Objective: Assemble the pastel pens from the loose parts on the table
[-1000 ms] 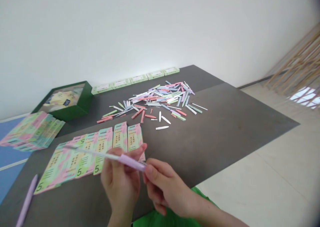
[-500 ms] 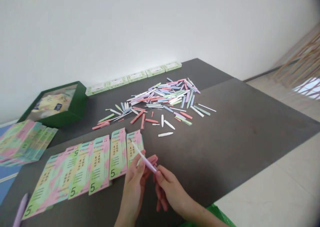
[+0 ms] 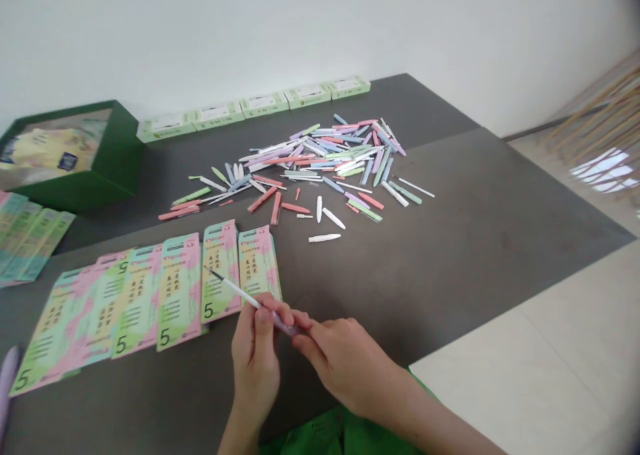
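While the left hand [image 3: 255, 368] is clamping a slim white-and-lilac pen [image 3: 240, 293] between thumb and fingers, the right hand [image 3: 345, 365] is pinching its lilac end, fingers together, the tip reaching over pastel cards [image 3: 180, 291].

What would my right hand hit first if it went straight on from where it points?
The right hand points at the lilac pen held in the left hand, so probably that pen, which it may already touch; depth is unclear.
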The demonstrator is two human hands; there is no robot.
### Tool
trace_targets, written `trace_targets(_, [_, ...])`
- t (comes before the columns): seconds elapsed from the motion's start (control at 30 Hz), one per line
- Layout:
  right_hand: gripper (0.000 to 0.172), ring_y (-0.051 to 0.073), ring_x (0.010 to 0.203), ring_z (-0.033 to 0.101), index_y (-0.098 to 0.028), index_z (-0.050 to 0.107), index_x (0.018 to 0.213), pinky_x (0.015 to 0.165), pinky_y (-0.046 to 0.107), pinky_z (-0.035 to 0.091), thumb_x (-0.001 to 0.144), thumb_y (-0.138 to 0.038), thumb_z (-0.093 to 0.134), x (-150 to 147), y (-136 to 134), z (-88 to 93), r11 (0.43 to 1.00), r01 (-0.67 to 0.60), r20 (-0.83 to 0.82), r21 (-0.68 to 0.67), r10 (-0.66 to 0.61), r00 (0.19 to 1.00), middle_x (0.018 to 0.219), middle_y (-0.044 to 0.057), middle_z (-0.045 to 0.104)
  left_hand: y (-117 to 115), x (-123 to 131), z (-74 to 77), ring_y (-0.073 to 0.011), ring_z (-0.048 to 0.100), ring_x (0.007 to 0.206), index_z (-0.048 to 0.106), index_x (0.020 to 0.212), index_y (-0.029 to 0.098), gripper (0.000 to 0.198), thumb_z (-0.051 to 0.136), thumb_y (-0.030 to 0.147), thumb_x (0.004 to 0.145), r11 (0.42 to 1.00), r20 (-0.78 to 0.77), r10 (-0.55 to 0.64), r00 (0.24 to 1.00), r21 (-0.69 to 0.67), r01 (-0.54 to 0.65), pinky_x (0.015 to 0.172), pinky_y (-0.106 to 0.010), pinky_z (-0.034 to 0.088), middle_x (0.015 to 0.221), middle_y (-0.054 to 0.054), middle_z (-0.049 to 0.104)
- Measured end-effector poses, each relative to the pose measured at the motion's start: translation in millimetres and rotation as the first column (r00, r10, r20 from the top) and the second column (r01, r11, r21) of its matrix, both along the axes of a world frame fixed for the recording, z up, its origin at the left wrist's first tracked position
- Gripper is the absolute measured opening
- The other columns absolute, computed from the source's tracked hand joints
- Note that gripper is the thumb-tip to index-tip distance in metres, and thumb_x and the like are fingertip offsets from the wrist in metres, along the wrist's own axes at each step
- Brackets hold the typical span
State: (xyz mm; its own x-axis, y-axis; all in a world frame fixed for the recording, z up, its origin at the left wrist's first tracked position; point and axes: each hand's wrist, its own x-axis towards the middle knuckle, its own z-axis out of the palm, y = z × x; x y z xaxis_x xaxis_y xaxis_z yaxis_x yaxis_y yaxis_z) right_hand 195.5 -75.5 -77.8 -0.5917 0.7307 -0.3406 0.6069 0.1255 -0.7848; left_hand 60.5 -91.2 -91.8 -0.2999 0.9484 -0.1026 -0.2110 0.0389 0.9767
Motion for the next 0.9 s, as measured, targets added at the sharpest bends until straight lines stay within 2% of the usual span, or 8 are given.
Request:
trace_targets(0.17, [0.045,0.019,0.072,0.064,-0.02,0.065,0.101,0.062,0.027,0.037,0.097,-0.055,0.039,19,8,13.1,0.993,0.054,0.016,0.104,-0.056,0.998,0.085,0.008,0.072,-5,-7,8.6,-0.0098,0.053,0.044,0.055,0.078,0.022,0.028,0.062,0.048,0.086,0.998,-0.016,-0.042,0.999,0.051,0.043,0.046,-0.022,0.052,0.059,0.006,0.049])
trace_targets(0.3, [0.038,0.008,0.059,0.057,-0.024,0.061,0.12,0.06,0.022,0.04,0.091,-0.049,0.057,24,45,31.2,0.955,0.204,-0.243,0.216,-0.15,0.959,0.107,0.004,0.071,-12,-14,11.6,-0.0051,0.037,0.036,0.056,0.077,0.021,0.029,0.059,0.048,0.087,0.99,-0.068,-0.139,0.988,0.012,0.14,0.032,-0.014,0.034,0.056,0.007,0.041])
trace_targets(0.4, [0.047,0.005,0.053,0.054,-0.024,0.058,0.124,0.057,0.02,0.041,0.082,-0.044,0.069,16,71,46.5,0.964,0.153,-0.416,0.218,-0.05,0.908,0.115,0.002,0.07,-20,-19,15.5,-0.0039,0.032,0.038,0.056,0.075,0.018,0.034,0.055,0.05,0.089,0.978,-0.101,-0.205,0.973,-0.043,0.202,0.034,-0.012,0.025,0.054,0.007,0.037])
trace_targets(0.53, [0.031,0.012,0.077,0.069,-0.019,0.064,0.115,0.069,0.02,0.048,0.088,-0.033,0.064,6,77,59.5,0.987,-0.038,-0.519,0.159,0.117,0.847,0.098,0.002,0.074,-29,-24,21.6,-0.0045,0.028,0.041,0.053,0.076,0.02,0.036,0.045,0.049,0.094,0.958,-0.146,-0.284,0.948,-0.076,0.275,0.036,-0.013,0.022,0.054,0.008,0.031])
trace_targets(0.6, [0.025,0.011,0.082,0.069,-0.019,0.064,0.114,0.072,0.019,0.048,0.091,-0.028,0.059,5,72,62.6,0.975,-0.081,-0.506,0.205,0.176,0.845,0.093,0.001,0.075,-32,-29,24.3,-0.005,0.028,0.042,0.052,0.078,0.021,0.034,0.043,0.048,0.096,0.945,-0.205,-0.328,0.922,-0.089,0.316,0.037,-0.014,0.023,0.055,0.008,0.031])
trace_targets(0.73, [0.018,0.008,0.068,0.065,-0.017,0.064,0.107,0.065,0.017,0.042,0.095,-0.025,0.054,7,63,69.5,0.9,-0.11,-0.367,0.422,0.28,0.887,0.086,0.0,0.074,-36,-39,34.1,-0.007,0.036,0.049,0.052,0.082,0.022,0.03,0.04,0.045,0.098,0.913,-0.372,-0.408,0.834,-0.164,0.374,0.044,-0.016,0.031,0.061,0.006,0.04])
trace_targets(0.8, [0.017,0.008,0.065,0.063,-0.016,0.063,0.101,0.063,0.018,0.039,0.097,-0.024,0.049,9,59,74.4,0.866,-0.146,-0.281,0.477,0.308,0.909,0.079,0.0,0.072,-37,-43,42.6,-0.0078,0.04,0.05,0.053,0.084,0.023,0.028,0.038,0.042,0.098,0.909,-0.494,-0.413,0.765,-0.174,0.378,0.046,-0.016,0.033,0.061,0.005,0.044])
trace_targets(0.9, [0.019,0.01,0.067,0.062,-0.018,0.057,0.109,0.061,0.02,0.035,0.098,-0.03,0.047,12,52,80.6,0.842,-0.161,-0.195,0.515,0.298,0.934,0.08,0.0,0.071,-37,-47,56.1,-0.0069,0.042,0.045,0.054,0.085,0.025,0.023,0.039,0.036,0.098,0.914,-0.702,-0.356,0.618,-0.123,0.386,0.043,-0.015,0.033,0.058,0.007,0.048])
